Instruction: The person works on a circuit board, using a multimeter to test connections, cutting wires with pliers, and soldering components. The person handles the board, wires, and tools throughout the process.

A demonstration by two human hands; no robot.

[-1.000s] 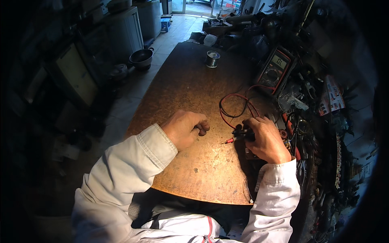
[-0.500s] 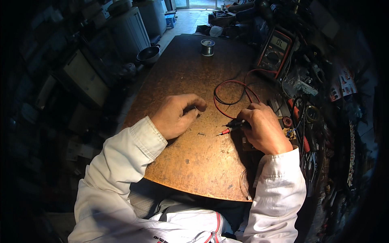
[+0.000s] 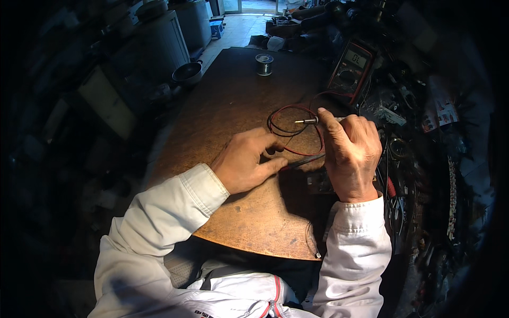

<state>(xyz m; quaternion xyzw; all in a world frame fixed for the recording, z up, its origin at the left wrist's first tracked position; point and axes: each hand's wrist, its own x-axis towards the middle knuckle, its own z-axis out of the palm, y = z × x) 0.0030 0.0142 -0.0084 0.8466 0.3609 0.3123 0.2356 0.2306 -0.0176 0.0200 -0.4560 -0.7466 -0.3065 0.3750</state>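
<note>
The multimeter [image 3: 348, 74], wire spool [image 3: 264, 67] and worn wooden bench [image 3: 228, 108] suggest an electronics workshop

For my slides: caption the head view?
Above a wooden table, the right hand holds a metal-tipped tool, left hand nearby, multimeter beyond.

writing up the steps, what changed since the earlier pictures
The right hand let go of the test probes and took up a slim metal-tipped tool. The left hand shifted right, to the probes. The wire spool and multimeter stayed put.
</note>
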